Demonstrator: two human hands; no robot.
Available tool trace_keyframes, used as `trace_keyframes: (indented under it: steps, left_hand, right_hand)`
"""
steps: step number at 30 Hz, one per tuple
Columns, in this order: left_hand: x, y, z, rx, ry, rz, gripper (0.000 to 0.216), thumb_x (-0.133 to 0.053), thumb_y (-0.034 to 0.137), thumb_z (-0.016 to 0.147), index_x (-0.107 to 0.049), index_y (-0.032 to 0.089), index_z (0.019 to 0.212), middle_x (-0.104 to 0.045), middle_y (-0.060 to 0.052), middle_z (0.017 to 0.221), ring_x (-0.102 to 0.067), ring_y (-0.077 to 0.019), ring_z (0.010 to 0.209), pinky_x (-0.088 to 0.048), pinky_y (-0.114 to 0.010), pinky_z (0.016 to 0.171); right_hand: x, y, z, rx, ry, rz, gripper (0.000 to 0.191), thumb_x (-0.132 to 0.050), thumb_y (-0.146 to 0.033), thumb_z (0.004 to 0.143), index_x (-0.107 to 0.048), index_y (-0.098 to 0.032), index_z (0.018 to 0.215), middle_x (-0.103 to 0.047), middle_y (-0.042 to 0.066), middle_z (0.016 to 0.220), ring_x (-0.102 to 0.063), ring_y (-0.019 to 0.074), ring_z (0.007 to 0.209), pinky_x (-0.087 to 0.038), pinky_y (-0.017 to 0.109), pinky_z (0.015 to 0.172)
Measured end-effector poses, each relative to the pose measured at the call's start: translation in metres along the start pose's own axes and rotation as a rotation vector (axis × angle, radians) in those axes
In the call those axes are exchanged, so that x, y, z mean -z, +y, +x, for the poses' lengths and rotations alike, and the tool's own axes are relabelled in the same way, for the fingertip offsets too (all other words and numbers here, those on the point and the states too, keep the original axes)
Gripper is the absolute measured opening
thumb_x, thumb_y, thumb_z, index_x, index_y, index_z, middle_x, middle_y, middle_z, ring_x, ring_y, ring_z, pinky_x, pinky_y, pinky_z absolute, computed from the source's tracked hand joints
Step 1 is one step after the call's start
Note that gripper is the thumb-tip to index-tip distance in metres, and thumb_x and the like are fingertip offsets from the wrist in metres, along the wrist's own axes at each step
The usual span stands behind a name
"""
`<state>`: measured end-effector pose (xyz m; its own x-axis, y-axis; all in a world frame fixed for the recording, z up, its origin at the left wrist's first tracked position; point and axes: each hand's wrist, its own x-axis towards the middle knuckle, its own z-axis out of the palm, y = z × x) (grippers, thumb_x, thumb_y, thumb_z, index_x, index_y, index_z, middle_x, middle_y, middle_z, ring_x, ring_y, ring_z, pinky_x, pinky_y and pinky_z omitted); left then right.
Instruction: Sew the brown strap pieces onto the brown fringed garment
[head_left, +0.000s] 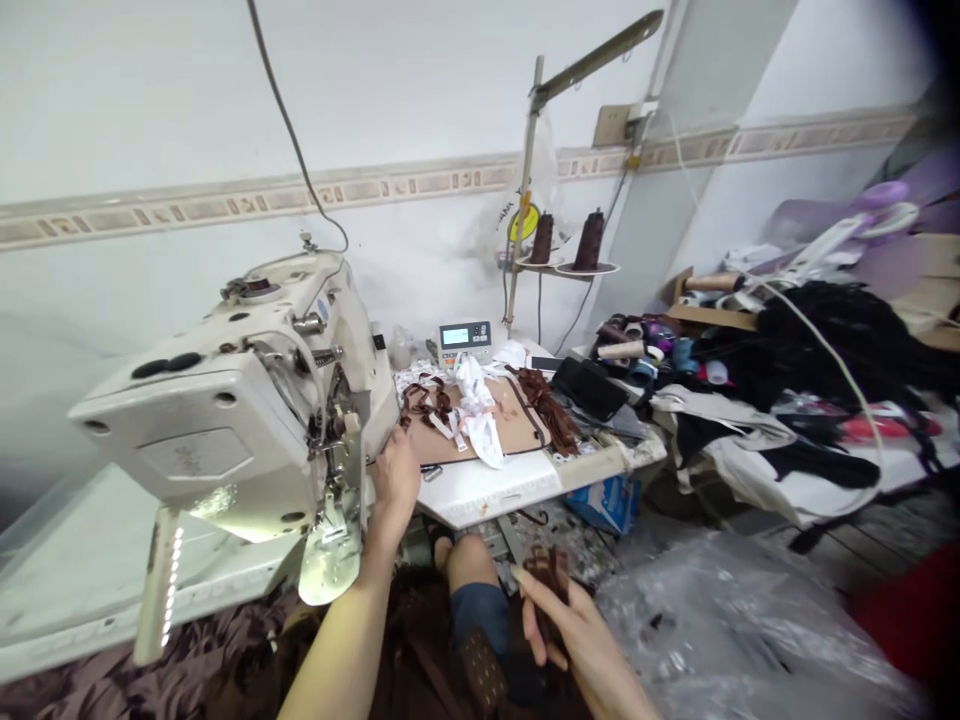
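Beside the sewing machine [247, 400], the left hand [395, 478] is laid flat on the surface [487, 490]; brown straps [550, 575] are pinched in the right hand [574, 630], not yet under the needle.

A: From where does the single head view look?

B: From above and behind the hands, facing forward and down, tilted. The left hand [395, 478] lies near, at the sewing machine [247, 400]; the right hand [577, 640] lies nearer, at the lower edge.

A: What lies beyond the hands?

B: The white table [487, 490], then the wall [412, 100], farther off.
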<state>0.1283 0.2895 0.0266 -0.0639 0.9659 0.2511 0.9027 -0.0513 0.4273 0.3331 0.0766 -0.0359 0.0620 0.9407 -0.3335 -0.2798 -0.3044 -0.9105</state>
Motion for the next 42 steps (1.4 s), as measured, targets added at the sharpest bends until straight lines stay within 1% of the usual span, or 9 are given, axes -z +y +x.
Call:
trace_keyframes:
  steps: [7,11,15,19,22,24,27,34,42]
  left_hand:
    - [-0.009,-0.013,0.012,0.023,0.034,0.126,0.015,-0.056,0.015,0.105,-0.07,0.012,0.108,-0.073,-0.01,0.095,-0.075,-0.0272,0.091,-0.059,-0.042,0.085]
    - [0.006,-0.004,-0.026,-0.199,0.106,0.063,0.025,-0.045,0.015,0.106,-0.07,0.016,0.109,-0.067,-0.022,0.123,-0.067,-0.0356,0.116,-0.055,-0.049,0.099]
    - [0.028,0.014,-0.088,-0.417,0.062,-0.047,0.02,-0.047,0.017,0.106,-0.066,0.02,0.104,-0.069,-0.017,0.121,-0.065,-0.034,0.116,-0.053,-0.049,0.102]
    - [0.058,0.032,-0.148,-0.588,-0.465,-0.39,0.018,-0.051,0.024,0.109,-0.063,0.023,0.097,-0.071,-0.004,0.092,-0.069,-0.0192,0.08,-0.051,-0.028,0.071]
    - [0.073,0.039,-0.165,-0.434,-0.961,-0.69,0.018,-0.062,0.033,0.105,-0.065,0.021,0.091,-0.066,0.001,0.074,-0.063,-0.0135,0.062,-0.045,-0.023,0.06]
    - [0.074,0.039,-0.165,-0.276,-1.103,-0.821,0.019,-0.069,0.037,0.1,-0.068,0.02,0.092,-0.064,0.002,0.07,-0.058,-0.0115,0.055,-0.043,-0.022,0.055]
    - [0.065,0.031,-0.159,-0.185,-1.036,-0.942,0.023,-0.073,0.04,0.097,-0.073,0.017,0.101,-0.071,-0.002,0.081,-0.064,-0.0134,0.066,-0.049,-0.024,0.063]
    - [0.039,0.009,-0.165,-0.052,-0.758,-1.061,0.035,-0.08,0.036,0.087,-0.071,0.017,0.115,-0.073,-0.008,0.102,-0.069,-0.0165,0.083,-0.055,-0.026,0.073]
    - [0.034,0.011,-0.168,-0.25,-0.63,-0.897,0.047,-0.069,0.021,0.09,-0.067,0.024,0.137,-0.072,-0.006,0.107,-0.069,-0.0175,0.091,-0.055,-0.026,0.074]
  right_hand:
    - [0.017,0.052,-0.004,0.009,-0.032,-0.132,0.068,-0.069,-0.088,0.083,-0.07,-0.02,0.077,-0.059,0.001,0.044,-0.057,0.0184,0.046,-0.043,0.03,0.054]
    - [0.024,0.029,-0.008,0.111,0.096,-0.189,0.07,-0.07,-0.083,0.086,-0.063,-0.022,0.05,-0.077,0.012,0.069,-0.073,0.0305,0.082,-0.052,0.041,0.088]
    - [0.032,-0.021,-0.012,0.187,0.154,-0.11,0.067,-0.073,-0.077,0.089,-0.064,-0.021,0.052,-0.074,0.011,0.067,-0.068,0.0246,0.068,-0.052,0.036,0.074]
    - [0.028,-0.064,-0.017,0.275,0.124,-0.134,0.056,-0.077,-0.071,0.09,-0.074,-0.017,0.074,-0.077,0.009,0.079,-0.055,0.0128,0.047,-0.041,0.028,0.049]
    - [0.01,-0.066,-0.016,0.214,-0.044,-0.152,0.055,-0.076,-0.07,0.09,-0.078,-0.015,0.088,-0.076,0.007,0.08,-0.053,0.0102,0.045,-0.04,0.024,0.044]
    - [-0.004,-0.052,-0.014,0.119,-0.202,-0.086,0.056,-0.075,-0.071,0.09,-0.075,-0.015,0.087,-0.07,0.001,0.069,-0.052,0.0095,0.043,-0.039,0.021,0.04]
    - [-0.018,-0.029,-0.016,-0.003,-0.315,0.012,0.058,-0.071,-0.073,0.092,-0.073,-0.015,0.092,-0.067,0.0,0.063,-0.055,0.0102,0.042,-0.031,0.018,0.033]
    - [-0.015,-0.018,-0.029,0.083,-0.186,-0.025,0.052,-0.073,-0.065,0.095,-0.075,-0.013,0.097,-0.073,0.004,0.072,-0.054,0.0089,0.047,-0.028,0.018,0.038]
    - [-0.012,-0.01,-0.028,0.066,-0.247,-0.089,0.045,-0.085,-0.056,0.087,-0.075,-0.014,0.076,-0.064,-0.001,0.056,-0.04,0.0063,0.042,-0.024,0.022,0.042]
